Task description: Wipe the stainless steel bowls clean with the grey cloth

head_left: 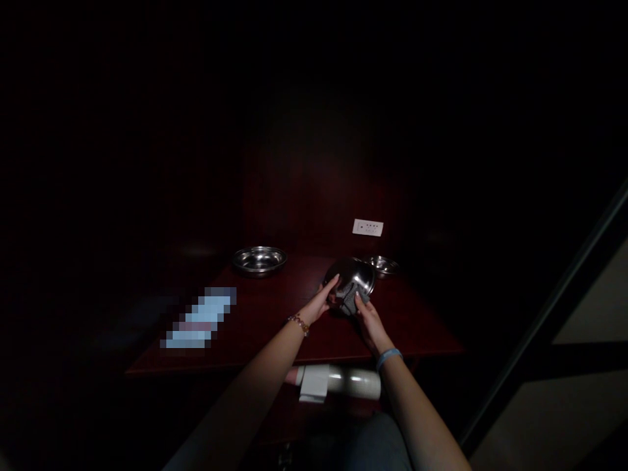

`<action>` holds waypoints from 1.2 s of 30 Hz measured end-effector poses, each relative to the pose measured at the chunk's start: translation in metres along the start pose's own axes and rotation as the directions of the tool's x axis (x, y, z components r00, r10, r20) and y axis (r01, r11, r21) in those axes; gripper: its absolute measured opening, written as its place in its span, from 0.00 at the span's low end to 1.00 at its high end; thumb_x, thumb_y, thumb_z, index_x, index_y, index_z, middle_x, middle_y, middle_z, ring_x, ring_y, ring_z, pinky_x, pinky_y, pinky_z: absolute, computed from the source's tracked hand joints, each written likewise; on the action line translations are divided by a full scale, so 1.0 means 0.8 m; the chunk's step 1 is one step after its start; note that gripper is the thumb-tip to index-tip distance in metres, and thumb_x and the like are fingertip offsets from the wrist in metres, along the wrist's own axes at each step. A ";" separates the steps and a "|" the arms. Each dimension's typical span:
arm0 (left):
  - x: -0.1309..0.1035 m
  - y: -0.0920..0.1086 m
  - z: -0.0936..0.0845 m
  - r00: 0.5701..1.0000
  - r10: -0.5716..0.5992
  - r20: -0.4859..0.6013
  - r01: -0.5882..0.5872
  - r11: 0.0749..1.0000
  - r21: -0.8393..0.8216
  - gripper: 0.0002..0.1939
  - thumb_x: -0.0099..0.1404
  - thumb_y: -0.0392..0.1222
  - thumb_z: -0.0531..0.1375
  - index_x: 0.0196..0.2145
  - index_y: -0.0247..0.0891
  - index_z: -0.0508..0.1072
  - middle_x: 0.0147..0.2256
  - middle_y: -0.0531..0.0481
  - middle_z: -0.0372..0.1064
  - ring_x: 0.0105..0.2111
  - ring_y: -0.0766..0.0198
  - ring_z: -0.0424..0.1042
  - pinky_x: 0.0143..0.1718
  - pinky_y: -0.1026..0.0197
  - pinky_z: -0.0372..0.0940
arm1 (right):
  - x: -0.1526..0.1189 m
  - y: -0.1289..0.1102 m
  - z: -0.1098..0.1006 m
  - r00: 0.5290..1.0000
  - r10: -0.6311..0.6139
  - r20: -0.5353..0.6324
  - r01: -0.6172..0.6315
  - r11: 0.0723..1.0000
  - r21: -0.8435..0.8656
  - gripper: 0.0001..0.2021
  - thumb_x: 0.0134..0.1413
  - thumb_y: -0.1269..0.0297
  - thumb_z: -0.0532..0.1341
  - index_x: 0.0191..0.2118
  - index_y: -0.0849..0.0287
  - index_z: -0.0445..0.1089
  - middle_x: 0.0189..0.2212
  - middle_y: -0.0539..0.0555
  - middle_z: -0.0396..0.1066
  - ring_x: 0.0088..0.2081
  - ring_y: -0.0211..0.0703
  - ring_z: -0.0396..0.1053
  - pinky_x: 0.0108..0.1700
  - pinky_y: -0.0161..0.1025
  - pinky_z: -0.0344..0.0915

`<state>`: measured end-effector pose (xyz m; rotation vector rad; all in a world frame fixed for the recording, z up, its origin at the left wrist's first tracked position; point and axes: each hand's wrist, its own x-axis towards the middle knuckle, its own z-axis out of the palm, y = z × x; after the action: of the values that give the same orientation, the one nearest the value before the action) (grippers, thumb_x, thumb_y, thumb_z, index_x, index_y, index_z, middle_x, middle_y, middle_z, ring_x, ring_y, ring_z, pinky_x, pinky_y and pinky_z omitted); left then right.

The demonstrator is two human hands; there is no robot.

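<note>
In the dark of this room the dark red table is the biggest thing I can make out. Just below its front edge lies a pale roll with a white slip of paper against it; what bears it I can't tell. A shallow metal dish sits toward the table's far left. Right of it, over the table, is the shiny metal bowl in the person's hands, tilted, its rounded outside turned toward them; whether it touches the tabletop I can't see. The left hand grips its left side, thumb laid on the metal, the other fingers partly hidden. The right hand has its fingers pinching a grey cloth against the bowl's near side. Partly hidden behind the bowl stands a smaller metal bowl. A white panel shows beyond, and a thin blue band circles the right wrist.
</note>
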<state>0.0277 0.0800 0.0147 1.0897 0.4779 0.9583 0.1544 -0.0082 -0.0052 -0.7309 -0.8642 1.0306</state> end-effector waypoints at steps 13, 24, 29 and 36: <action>0.002 0.009 0.000 0.990 0.113 -0.090 -0.109 0.993 0.046 0.29 0.52 0.54 0.69 0.47 0.34 0.76 0.42 0.40 0.77 0.42 0.54 0.76 0.47 0.55 0.68 | -0.010 -0.014 0.010 1.000 0.006 -0.007 -0.006 1.000 -0.006 0.20 0.48 0.52 0.67 0.45 0.59 0.75 0.42 0.53 0.78 0.49 0.45 0.72 0.56 0.43 0.65; -0.005 0.014 0.002 0.984 0.159 -0.083 -0.144 0.975 0.169 0.23 0.53 0.49 0.68 0.45 0.36 0.77 0.41 0.44 0.78 0.42 0.54 0.76 0.50 0.54 0.66 | 0.001 -0.015 -0.008 0.990 -0.049 -0.130 0.066 0.989 0.132 0.18 0.53 0.51 0.62 0.46 0.53 0.74 0.49 0.50 0.74 0.53 0.43 0.70 0.57 0.42 0.64; -0.007 0.017 0.000 0.992 0.121 -0.039 -0.112 0.975 0.191 0.20 0.54 0.48 0.67 0.43 0.35 0.78 0.40 0.43 0.78 0.41 0.54 0.76 0.48 0.55 0.67 | 0.000 -0.017 -0.008 0.981 -0.111 -0.157 0.135 0.980 0.148 0.16 0.54 0.53 0.62 0.48 0.51 0.73 0.50 0.47 0.74 0.55 0.40 0.68 0.60 0.40 0.62; -0.008 0.017 0.000 0.992 0.123 0.018 -0.124 0.979 0.160 0.22 0.54 0.47 0.67 0.46 0.35 0.76 0.45 0.43 0.77 0.45 0.53 0.74 0.51 0.55 0.65 | 0.002 -0.015 -0.009 0.974 -0.137 -0.180 0.165 0.974 0.155 0.16 0.55 0.56 0.62 0.50 0.50 0.72 0.51 0.47 0.73 0.56 0.41 0.67 0.60 0.42 0.61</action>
<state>0.0186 0.0767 0.0265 1.2812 0.4919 1.0371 0.1662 -0.0118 0.0016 -0.5893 -0.6664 0.8805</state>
